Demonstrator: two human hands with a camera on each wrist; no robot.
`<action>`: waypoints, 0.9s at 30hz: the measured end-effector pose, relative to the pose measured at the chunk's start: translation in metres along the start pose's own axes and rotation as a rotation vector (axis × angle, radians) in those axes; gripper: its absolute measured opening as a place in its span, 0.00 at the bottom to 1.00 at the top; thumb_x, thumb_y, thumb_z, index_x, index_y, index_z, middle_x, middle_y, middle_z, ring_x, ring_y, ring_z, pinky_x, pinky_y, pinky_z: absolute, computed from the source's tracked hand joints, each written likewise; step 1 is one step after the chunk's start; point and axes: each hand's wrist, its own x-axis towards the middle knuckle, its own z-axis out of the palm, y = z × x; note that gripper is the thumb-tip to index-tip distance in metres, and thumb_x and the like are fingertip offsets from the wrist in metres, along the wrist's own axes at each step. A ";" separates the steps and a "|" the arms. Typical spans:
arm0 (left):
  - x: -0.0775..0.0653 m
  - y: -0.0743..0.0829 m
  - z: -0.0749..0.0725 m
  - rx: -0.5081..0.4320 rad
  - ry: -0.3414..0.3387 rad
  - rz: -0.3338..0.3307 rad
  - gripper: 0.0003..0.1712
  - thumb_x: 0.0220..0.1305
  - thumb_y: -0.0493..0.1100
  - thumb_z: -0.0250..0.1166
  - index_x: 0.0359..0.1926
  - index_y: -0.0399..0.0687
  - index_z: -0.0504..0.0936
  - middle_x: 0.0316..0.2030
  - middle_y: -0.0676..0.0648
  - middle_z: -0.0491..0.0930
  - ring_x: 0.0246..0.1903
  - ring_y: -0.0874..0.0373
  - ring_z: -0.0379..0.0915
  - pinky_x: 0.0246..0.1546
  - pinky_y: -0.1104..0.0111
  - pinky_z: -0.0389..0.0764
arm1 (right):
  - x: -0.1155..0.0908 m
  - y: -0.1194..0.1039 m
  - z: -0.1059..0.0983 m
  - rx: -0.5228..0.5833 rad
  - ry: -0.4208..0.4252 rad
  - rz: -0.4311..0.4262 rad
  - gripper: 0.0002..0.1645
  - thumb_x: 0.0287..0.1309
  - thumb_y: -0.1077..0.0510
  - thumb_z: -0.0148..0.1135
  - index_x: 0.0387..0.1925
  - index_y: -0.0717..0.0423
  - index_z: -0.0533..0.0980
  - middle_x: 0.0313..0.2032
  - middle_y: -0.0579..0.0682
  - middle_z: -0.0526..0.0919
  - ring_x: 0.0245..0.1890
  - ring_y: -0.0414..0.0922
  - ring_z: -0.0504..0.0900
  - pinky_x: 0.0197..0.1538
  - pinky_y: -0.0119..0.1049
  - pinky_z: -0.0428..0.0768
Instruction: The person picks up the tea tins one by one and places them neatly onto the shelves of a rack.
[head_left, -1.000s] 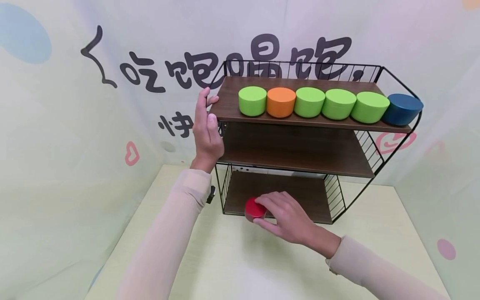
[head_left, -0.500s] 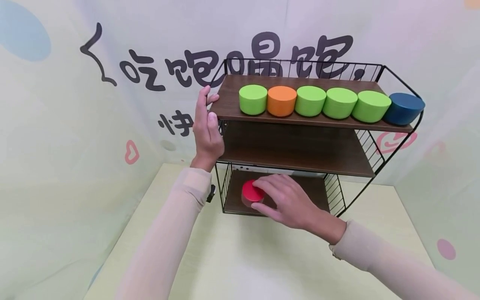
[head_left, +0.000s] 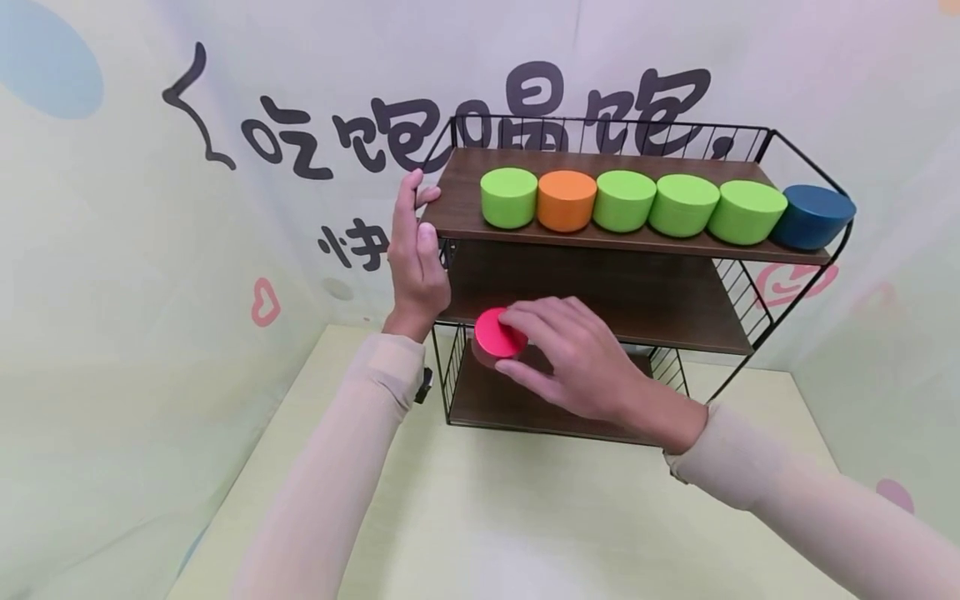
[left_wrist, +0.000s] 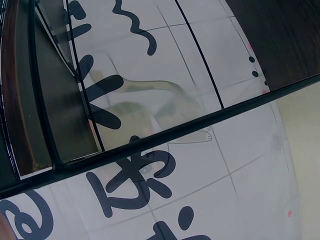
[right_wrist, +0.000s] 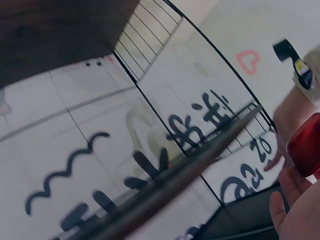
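Observation:
My right hand (head_left: pixel 573 358) holds a round red container (head_left: pixel 498 335) with a bright red top, the thumb and fingers on its near right side. It is held up in front of the gap between the middle and bottom shelves. In the right wrist view the red container (right_wrist: pixel 306 145) shows at the right edge. My left hand (head_left: pixel 416 267) grips the upper left side of the three-tier shelf rack (head_left: pixel 592 292), thumb at the front edge. On its top board stands a row of round containers: several green (head_left: pixel 508 197), one orange (head_left: pixel 567 201), one dark blue (head_left: pixel 812 217).
The rack has black wire sides and dark wood boards. It stands on a pale table (head_left: pixel 480 517). A printed white backdrop (head_left: pixel 300 67) hangs behind. Thin black rails (left_wrist: pixel 150 140) of the rack cross the left wrist view.
My right hand has lifted the red container from the front of the bottom shelf up to about middle-shelf height. The left hand has stayed at the rack's side.

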 end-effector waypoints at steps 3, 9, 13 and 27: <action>-0.001 -0.001 0.000 -0.002 -0.006 0.000 0.32 0.66 0.43 0.39 0.68 0.34 0.65 0.59 0.40 0.76 0.58 0.51 0.72 0.61 0.59 0.67 | 0.013 0.000 -0.008 -0.008 0.035 -0.024 0.34 0.53 0.46 0.73 0.58 0.58 0.77 0.54 0.54 0.81 0.54 0.49 0.78 0.53 0.43 0.76; -0.002 -0.002 0.000 -0.011 -0.010 -0.015 0.32 0.66 0.43 0.40 0.69 0.34 0.64 0.58 0.39 0.76 0.59 0.50 0.72 0.58 0.58 0.69 | 0.035 0.002 -0.024 -0.021 0.102 -0.072 0.33 0.51 0.49 0.74 0.57 0.60 0.77 0.53 0.57 0.82 0.54 0.51 0.79 0.53 0.44 0.75; 0.000 -0.002 0.001 -0.007 -0.001 0.000 0.32 0.66 0.43 0.40 0.68 0.33 0.65 0.58 0.39 0.76 0.58 0.50 0.72 0.58 0.58 0.69 | 0.048 0.004 -0.035 -0.039 0.140 -0.094 0.32 0.54 0.50 0.72 0.57 0.62 0.77 0.52 0.58 0.82 0.53 0.52 0.79 0.52 0.45 0.75; 0.001 -0.005 0.001 -0.048 0.016 0.033 0.32 0.65 0.42 0.41 0.67 0.30 0.65 0.54 0.36 0.78 0.55 0.46 0.73 0.62 0.59 0.68 | 0.087 0.006 -0.040 -0.073 0.234 -0.090 0.27 0.60 0.49 0.67 0.55 0.62 0.78 0.52 0.58 0.82 0.58 0.54 0.75 0.60 0.47 0.70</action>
